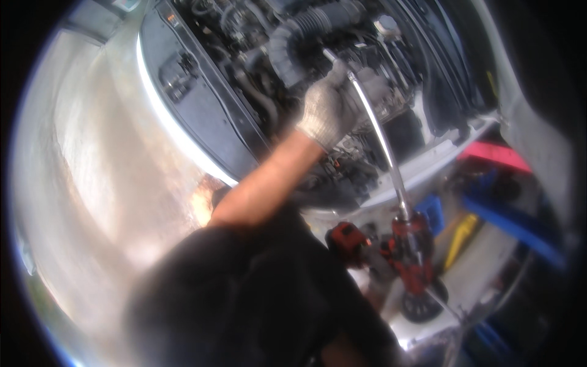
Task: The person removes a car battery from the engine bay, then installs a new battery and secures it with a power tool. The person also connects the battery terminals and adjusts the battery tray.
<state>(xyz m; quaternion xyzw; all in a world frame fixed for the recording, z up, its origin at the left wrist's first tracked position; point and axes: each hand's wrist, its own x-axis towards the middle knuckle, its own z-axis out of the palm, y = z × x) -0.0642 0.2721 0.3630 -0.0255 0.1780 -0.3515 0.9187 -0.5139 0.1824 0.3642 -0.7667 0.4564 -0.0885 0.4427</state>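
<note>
My left hand (327, 113), in a pale knit work glove, reaches over the engine bay. Its fingers are closed around a long chrome extension bar (380, 137), close to the far end. That end points in among the engine parts beside a ribbed black air hose (285, 52). The bar's near end meets a red and black power tool (413, 248), which looks like a cordless impact wrench, over the white front edge of the car. I cannot make out my right hand; a small patch of skin shows at the lower edge, below my black clothing.
A dark panel (202, 101) and a pale fender (92, 177) lie to the left. A capped reservoir (386, 25) stands at the far right of the engine. Beyond the bumper are a pink bar (496, 155), a blue bar (513, 226) and a yellow piece (460, 240).
</note>
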